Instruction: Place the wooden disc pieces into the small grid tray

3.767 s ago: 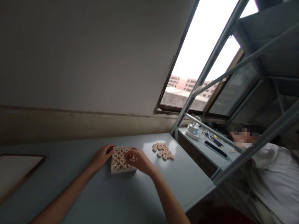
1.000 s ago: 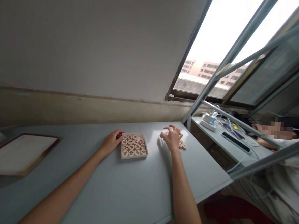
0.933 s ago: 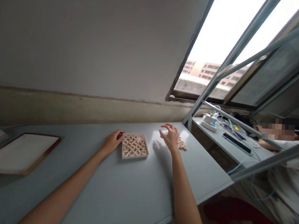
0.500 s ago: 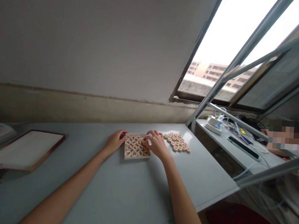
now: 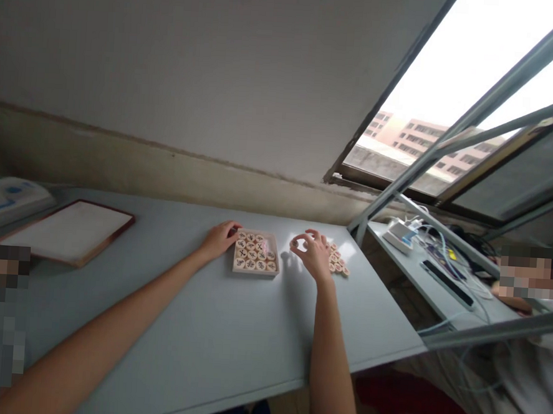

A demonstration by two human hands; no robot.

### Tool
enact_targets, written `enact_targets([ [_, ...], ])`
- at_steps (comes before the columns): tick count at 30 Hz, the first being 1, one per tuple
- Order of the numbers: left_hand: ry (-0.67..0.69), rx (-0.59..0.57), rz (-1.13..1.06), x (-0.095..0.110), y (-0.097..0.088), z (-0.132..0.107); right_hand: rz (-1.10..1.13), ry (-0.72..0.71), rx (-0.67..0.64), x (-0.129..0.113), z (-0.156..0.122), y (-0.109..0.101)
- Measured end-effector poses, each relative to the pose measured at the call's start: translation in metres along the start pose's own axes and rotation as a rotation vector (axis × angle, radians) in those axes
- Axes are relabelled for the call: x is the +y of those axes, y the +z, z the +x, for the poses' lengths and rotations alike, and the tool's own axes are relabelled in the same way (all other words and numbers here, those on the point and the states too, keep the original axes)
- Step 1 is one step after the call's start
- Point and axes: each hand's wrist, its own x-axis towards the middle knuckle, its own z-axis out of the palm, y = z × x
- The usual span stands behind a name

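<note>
On table (image 5: 212, 347), left hand (image 5: 219, 239) steadying box (image 5: 255, 259), right hand (image 5: 312, 254) pinching disc (image 5: 295, 243)

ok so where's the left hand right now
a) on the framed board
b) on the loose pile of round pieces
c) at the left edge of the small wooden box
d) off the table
c: the left hand rests against the left side of the small wooden box of round pieces, while the right hand holds a piece by the loose pile.
</note>
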Motion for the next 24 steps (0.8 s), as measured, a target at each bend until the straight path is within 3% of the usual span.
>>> enact_targets([
  [4, -0.017, -0.004, 0.011, 0.002, -0.001, -0.001, -0.108, 0.095, -0.091, 0.030, -0.003, 0.003],
  [9, -0.005, -0.010, 0.029, 0.002, -0.001, 0.000, -0.031, 0.172, -0.074, 0.052, -0.001, 0.007],
  [13, -0.022, -0.003, 0.033, 0.003, -0.001, -0.001, 0.132, -0.075, -0.048, 0.022, 0.004, 0.007],
  [17, -0.022, 0.013, 0.043, 0.006, -0.001, -0.003, 0.188, -0.333, -0.235, -0.028, 0.000, 0.012],
  [20, -0.015, 0.019, 0.059, 0.007, -0.003, -0.004, 0.082, -0.357, -0.314, -0.047, -0.006, 0.016],
  [24, -0.036, 0.017, 0.067, 0.007, -0.003, -0.005, 0.037, -0.389, -0.330, -0.040, -0.006, 0.019],
])
